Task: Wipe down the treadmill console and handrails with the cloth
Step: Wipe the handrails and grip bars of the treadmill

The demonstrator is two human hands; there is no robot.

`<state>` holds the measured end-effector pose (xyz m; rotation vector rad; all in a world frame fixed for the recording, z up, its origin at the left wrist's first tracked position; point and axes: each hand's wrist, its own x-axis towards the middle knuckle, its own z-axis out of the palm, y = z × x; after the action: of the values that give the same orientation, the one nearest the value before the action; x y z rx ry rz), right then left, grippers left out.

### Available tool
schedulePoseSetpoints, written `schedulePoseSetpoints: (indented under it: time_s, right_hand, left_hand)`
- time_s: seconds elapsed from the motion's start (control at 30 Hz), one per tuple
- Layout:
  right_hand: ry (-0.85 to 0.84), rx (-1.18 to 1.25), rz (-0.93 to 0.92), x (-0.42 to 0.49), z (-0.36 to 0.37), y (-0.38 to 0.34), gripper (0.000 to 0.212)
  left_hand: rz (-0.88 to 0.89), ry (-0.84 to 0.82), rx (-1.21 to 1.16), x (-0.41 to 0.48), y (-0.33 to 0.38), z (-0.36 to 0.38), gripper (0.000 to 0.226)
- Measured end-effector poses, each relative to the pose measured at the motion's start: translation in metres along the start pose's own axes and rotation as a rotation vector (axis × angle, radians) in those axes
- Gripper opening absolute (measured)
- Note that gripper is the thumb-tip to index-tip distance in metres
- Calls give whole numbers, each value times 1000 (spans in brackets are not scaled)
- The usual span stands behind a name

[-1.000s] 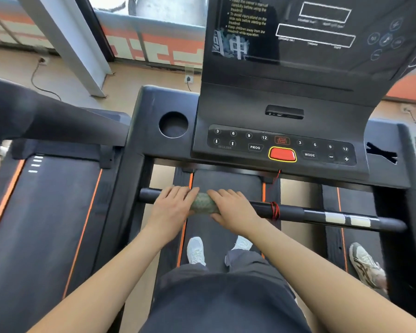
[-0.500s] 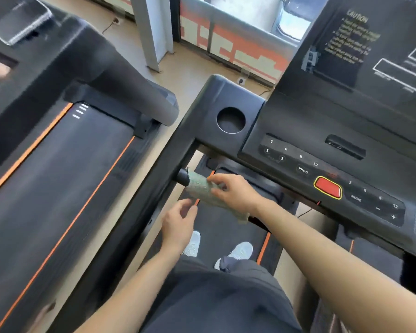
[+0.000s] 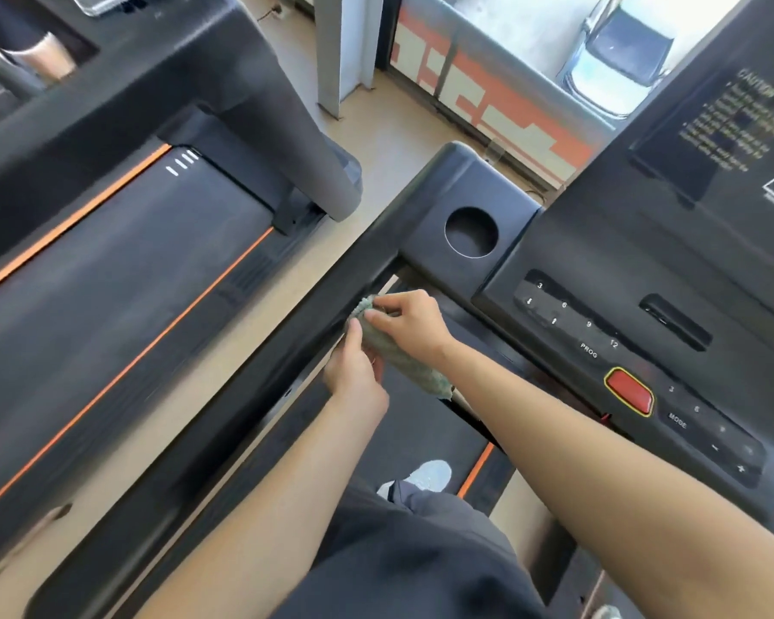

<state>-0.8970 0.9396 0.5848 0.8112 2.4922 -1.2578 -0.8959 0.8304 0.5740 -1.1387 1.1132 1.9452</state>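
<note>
Left hand now on cloth

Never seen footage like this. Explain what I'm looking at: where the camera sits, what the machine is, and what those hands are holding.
The camera is worn on a person's head and looks down, so the two bare arms reaching in from below are that person's own. They stand on a treadmill, and one white shoe shows on its belt. The black panel on the right is the treadmill console, with number keys, a red button and a round cup holder. Both hands hold a green cloth where the front bar meets the left handrail. The right hand pinches its upper end and the left hand grips it lower down. Another treadmill stands to the left.
</note>
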Motion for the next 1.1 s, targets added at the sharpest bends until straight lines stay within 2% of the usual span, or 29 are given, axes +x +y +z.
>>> schedulePoseSetpoints:
  time_s: [0.1, 0.2, 0.3, 0.47, 0.73, 0.93, 1.1]
  right_hand:
    - [1, 117, 44, 9, -5, 0, 14]
    - [-139, 178, 46, 9, -15, 8, 24]
    - [-218, 84, 0, 0, -24, 21, 34]
    - [-232, -76, -77, -26, -39, 44, 46]
    - [-193, -218, -79, -67, -51, 81, 55]
    - [-119, -289, -4, -122, -66, 128, 55]
    - [10, -335, 21, -173, -64, 157, 61]
  left_hand:
    - [2, -35, -27, 4, 0, 2, 31]
    - [-11, -116, -4, 9, -6, -2, 37]
    - [-5, -174, 44, 12, -8, -5, 38]
    - [36, -266, 167, 6, -18, -10, 35]
    - [37, -231, 265, -17, -45, -12, 35]
    - [-146, -299, 462, -55, -98, -16, 20]
    - [-280, -360, 633, -71, -137, -20, 28]
